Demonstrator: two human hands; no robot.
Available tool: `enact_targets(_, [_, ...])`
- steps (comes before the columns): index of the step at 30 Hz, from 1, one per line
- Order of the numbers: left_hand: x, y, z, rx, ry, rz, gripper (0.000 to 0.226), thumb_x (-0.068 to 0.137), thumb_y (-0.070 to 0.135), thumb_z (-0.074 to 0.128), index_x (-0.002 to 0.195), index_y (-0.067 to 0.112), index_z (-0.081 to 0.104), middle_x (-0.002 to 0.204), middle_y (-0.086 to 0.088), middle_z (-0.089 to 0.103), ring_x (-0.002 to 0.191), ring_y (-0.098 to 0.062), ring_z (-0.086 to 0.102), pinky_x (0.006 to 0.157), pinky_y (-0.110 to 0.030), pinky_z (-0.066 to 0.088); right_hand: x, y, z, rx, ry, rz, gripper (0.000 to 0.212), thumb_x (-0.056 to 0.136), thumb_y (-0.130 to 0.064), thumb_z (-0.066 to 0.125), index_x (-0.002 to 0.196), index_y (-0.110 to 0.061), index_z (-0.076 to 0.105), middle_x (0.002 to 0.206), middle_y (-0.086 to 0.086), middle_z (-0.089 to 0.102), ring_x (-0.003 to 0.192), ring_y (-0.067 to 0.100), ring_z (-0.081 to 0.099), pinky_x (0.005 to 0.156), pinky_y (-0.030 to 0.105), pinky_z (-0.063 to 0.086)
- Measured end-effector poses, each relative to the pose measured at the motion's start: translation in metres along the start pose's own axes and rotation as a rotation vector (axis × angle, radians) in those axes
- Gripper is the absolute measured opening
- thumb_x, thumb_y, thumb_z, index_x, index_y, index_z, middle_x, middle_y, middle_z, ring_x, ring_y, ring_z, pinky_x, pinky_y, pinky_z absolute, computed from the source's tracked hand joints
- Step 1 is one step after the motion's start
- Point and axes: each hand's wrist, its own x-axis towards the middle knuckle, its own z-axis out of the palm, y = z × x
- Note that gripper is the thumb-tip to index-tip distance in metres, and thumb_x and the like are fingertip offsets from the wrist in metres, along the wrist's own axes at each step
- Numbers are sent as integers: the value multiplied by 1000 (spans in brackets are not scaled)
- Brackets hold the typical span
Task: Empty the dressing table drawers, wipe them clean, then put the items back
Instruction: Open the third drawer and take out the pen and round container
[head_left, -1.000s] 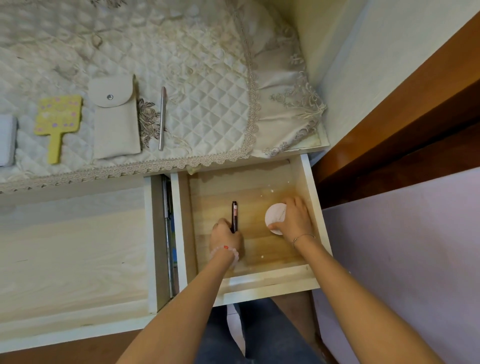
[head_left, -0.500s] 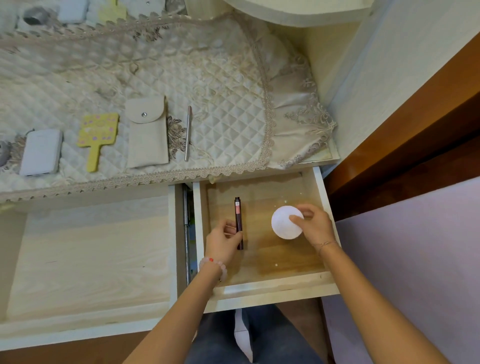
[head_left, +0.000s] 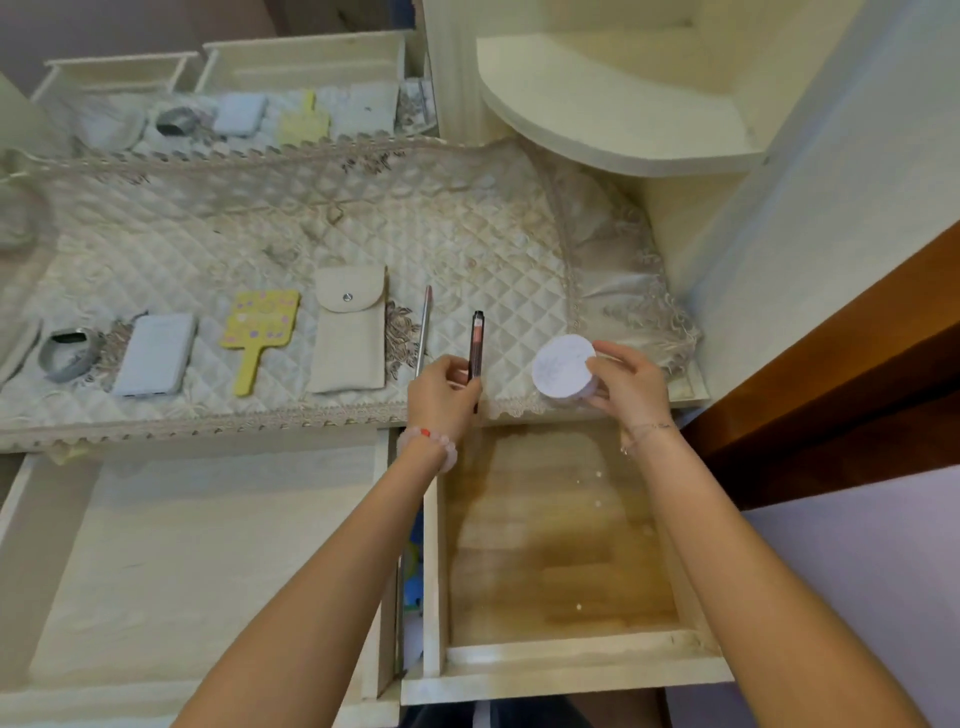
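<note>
Two drawers stand pulled out nearest us: the wide left drawer (head_left: 182, 545) with its pale floor, and the narrower right drawer (head_left: 545, 545), whose wooden floor carries a few white specks. Both forearms reach across them towards the dressing table top. The left hand (head_left: 441, 395), a bead bracelet (head_left: 431, 447) at its wrist, hangs over the front edge of the top. Its fingers are curled round the lower end of a dark cosmetic pencil (head_left: 476, 343), which points away from us over the quilted cover (head_left: 311, 234). The right hand (head_left: 631, 384), with a thin chain (head_left: 647, 431) at the wrist, is near the front right corner of the top. It grips a round white jar (head_left: 563, 366) by its side, the flat face tilted towards us. We cannot tell whether pencil or jar touches the cover. Along the front edge a row runs leftwards: a silver pen (head_left: 423, 332) just beside the left hand, a beige snap pouch (head_left: 349, 332), a yellow hand mirror (head_left: 260, 338), a pale rectangular case (head_left: 156, 353) and a grey band (head_left: 67, 356) near the left end. Farther back we see a mirror (head_left: 234, 114) repeating these items, and at the far right corner a curved shelf (head_left: 613, 119).
</note>
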Motion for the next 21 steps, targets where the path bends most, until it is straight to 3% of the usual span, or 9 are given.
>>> enact_targets(3, [29,10,4,92,20,3,19,83,12,61,101,7,64,77,2,59,76,-18,60,73,-33,53,22,-9,17,12,13,1,32,85,1,57,116,-5,60,109,11,59,103,25,58,80,38,55])
enact_targets(10, [58,7,20,194,-7,-25,18,83,13,60,100,7,65,85,-7,66,84,-24,63,76,-34,52,58,-4,33,94,61,57,32,87,3,54,119,-1,58,123,18,57,111,32,57,80,35,54])
enact_targets(16, [66,4,27,264,7,-27,13,82,12,60,94,9,62,85,-6,66,74,-18,58,63,-28,46,69,11,27,83,141,24,29,84,-5,63,112,2,60,112,18,63,98,24,61,80,27,52])
enact_targets(21, [70,3,28,294,-12,-15,16,82,16,63,96,8,61,85,-6,65,73,-18,58,62,-25,44,72,16,28,18,181,-18,19,83,-7,66,101,0,64,97,12,65,90,22,63,76,27,54])
